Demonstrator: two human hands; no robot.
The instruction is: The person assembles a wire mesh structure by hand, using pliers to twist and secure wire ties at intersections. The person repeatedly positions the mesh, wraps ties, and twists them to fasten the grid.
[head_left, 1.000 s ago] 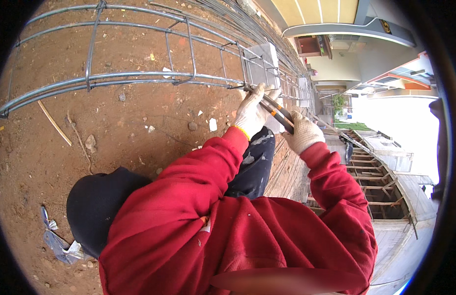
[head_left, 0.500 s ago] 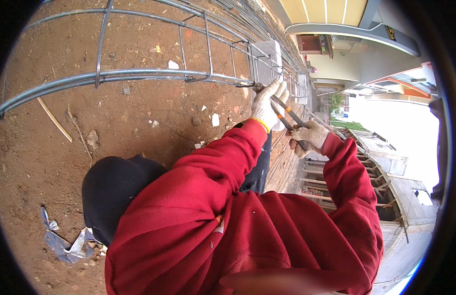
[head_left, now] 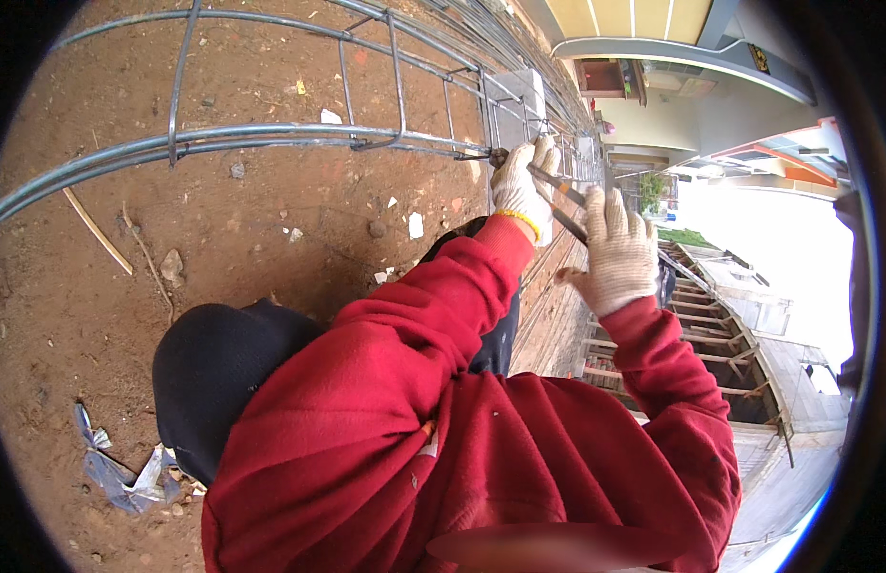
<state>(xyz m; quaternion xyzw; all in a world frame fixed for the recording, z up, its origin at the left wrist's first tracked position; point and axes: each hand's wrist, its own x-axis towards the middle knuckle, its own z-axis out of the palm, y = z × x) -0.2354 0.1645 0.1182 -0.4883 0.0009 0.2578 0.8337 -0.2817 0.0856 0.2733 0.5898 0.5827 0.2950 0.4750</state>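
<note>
Reddish-brown bare earth point(head_left: 271, 239) covered the left of the view, strewn with stones, pale chips and a thin dry stick point(head_left: 99, 229); a crumpled grey plastic scrap point(head_left: 113, 473) lay near the lower left. On the right stood a house front with a yellow panel point(head_left: 624, 19), and below it a structure with rows of timber battens point(head_left: 691, 315).

A steel reinforcement cage point(head_left: 271, 130), its long bars joined by rectangular stirrups, curved across the top from the left edge toward the middle. Beyond it lay a bundle of loose rods, and a grey concrete block point(head_left: 519, 88) showed through and beside the bars.

The person's left hand point(head_left: 524, 191), in a cream knit glove with a yellow cuff edge, was at the cage's lower bars, fingers pointing away; how firmly it gripped, and on what, could not be told. The pincers point(head_left: 565, 191), with two dark, orange-banded handles, slanted between the hands, the far end hidden at the left glove. The right hand point(head_left: 619, 253), gloved alike, was spread, fingers stretched and thumb well apart, with the handle ends just beside the fingers. Red sleeves point(head_left: 414, 306) covered both arms.
</note>
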